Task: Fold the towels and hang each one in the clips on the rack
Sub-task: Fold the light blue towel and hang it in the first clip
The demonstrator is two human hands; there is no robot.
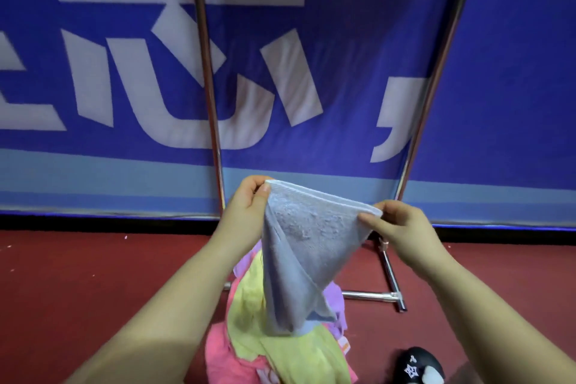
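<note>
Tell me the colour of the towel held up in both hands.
Light blue towel, clearest in the head view.

Ahead of you hangs a deep blue fabric banner with large white lettering, ending in a pale blue band along its bottom. Under you spreads a dark red matte floor, evenly lit.

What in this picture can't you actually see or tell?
- Clips on the rack: head view, cut off by the top edge and blurred.
- Towel pile: the blue towel, pinched by the left hand and right hand, hides its middle, so no count is possible.
- Shoe: cut off by the bottom edge.
- Banner lettering: cropped, unreadable.
</note>
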